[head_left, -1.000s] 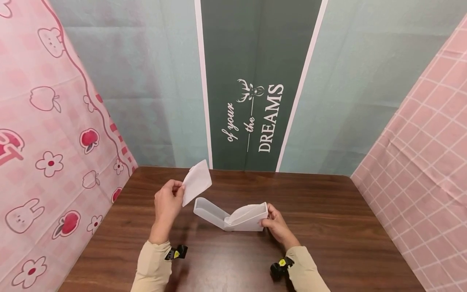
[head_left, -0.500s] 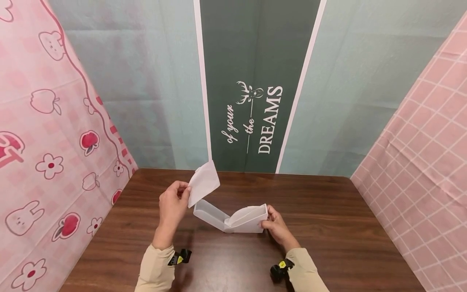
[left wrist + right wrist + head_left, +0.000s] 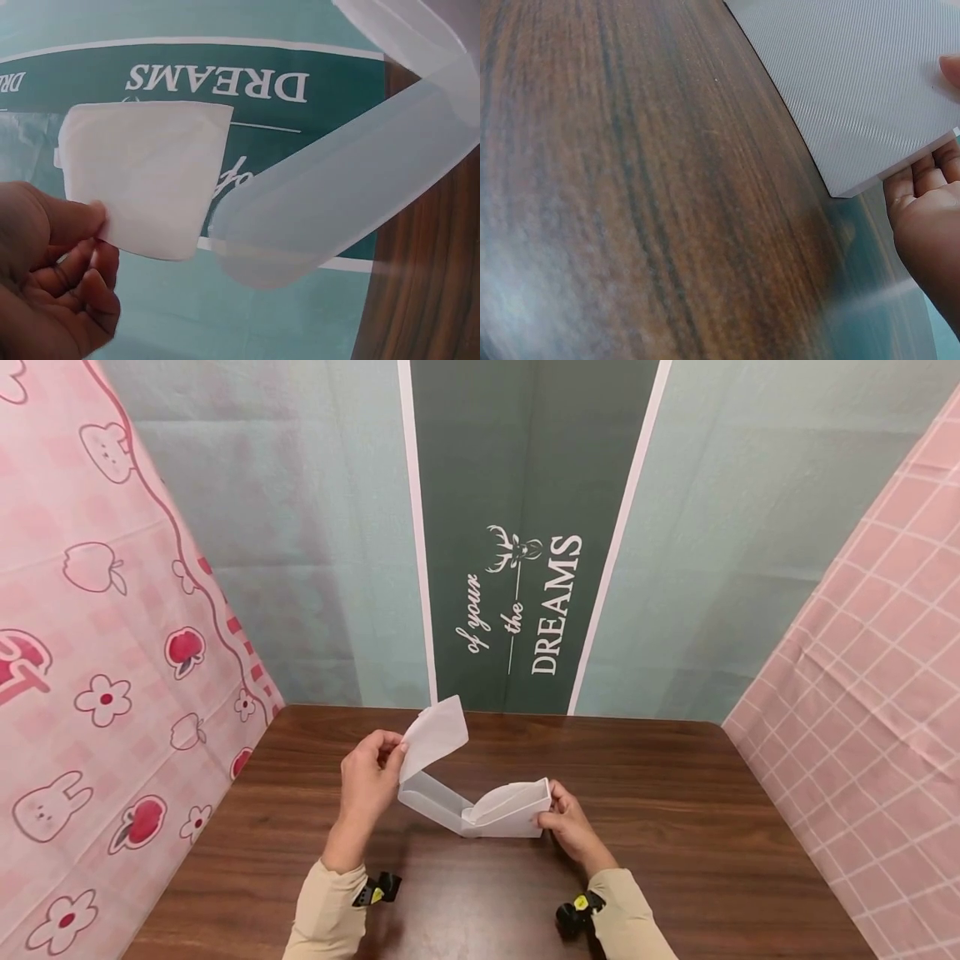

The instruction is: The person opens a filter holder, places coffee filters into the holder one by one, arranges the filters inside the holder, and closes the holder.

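Note:
My left hand (image 3: 369, 781) pinches a flat white piece (image 3: 437, 737) shaped like a folded face mask, by its lower left edge. A small tab sticks out from the piece's side in the left wrist view. Below and right of it, a white plastic hinged case (image 3: 513, 823) lies spread apart on the table. Its translucent left half (image 3: 345, 180) slants up to the left. Inside the right half shows a white sheet (image 3: 497, 798) with a rounded edge. My right hand (image 3: 572, 828) grips that half's right end, thumb on the ribbed outer face (image 3: 855, 90), fingers behind the edge.
The case rests on a dark wood-grain table (image 3: 675, 827). A green and pale teal cloth (image 3: 517, 468) hangs behind the far edge. Pink patterned cloths (image 3: 105, 693) stand at the left and right. Small black cameras (image 3: 573, 917) are strapped to both wrists.
My left hand has moved right with the white piece, which now overlaps the upper end of the case's left half in the head view. My right hand and the case have stayed put.

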### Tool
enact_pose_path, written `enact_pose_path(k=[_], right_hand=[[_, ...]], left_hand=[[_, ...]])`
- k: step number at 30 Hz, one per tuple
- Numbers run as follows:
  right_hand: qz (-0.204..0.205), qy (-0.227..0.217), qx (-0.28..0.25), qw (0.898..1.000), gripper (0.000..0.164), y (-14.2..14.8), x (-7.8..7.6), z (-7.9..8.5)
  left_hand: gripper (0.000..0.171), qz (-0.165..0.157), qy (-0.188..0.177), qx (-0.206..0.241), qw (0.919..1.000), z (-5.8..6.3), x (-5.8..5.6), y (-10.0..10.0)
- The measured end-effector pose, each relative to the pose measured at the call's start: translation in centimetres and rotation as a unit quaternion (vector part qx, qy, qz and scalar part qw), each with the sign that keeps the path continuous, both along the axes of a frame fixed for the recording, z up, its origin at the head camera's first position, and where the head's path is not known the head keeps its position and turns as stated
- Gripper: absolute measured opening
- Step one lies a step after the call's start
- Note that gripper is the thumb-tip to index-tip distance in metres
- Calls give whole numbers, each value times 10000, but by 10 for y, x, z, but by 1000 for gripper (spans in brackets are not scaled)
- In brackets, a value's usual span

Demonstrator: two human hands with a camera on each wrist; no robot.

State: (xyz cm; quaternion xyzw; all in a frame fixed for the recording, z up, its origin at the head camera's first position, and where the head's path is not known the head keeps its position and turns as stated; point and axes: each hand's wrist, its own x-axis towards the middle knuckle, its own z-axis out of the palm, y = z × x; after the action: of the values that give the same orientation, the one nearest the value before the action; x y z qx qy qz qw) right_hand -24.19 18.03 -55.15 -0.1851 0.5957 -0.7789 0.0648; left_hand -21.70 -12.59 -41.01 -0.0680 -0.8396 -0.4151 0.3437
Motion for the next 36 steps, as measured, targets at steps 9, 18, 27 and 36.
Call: enact_pose_path(k=[9, 18, 27, 36], right_hand=[[0, -74, 39, 10000, 45, -1, 1, 4], [-24, -50, 157, 9999, 45, -4, 11, 23], [10, 0, 123, 9999, 45, -5, 10, 20], [23, 4, 35, 10000, 44, 0, 0, 0]], left_hand=[[6, -324, 175, -59, 9993, -5, -2, 10], [8, -564, 195, 49, 9982, -7, -1, 17], [5, -761, -24, 136, 9970, -8, 2, 23], [6, -929, -260, 151, 9952, -11, 4, 29]])
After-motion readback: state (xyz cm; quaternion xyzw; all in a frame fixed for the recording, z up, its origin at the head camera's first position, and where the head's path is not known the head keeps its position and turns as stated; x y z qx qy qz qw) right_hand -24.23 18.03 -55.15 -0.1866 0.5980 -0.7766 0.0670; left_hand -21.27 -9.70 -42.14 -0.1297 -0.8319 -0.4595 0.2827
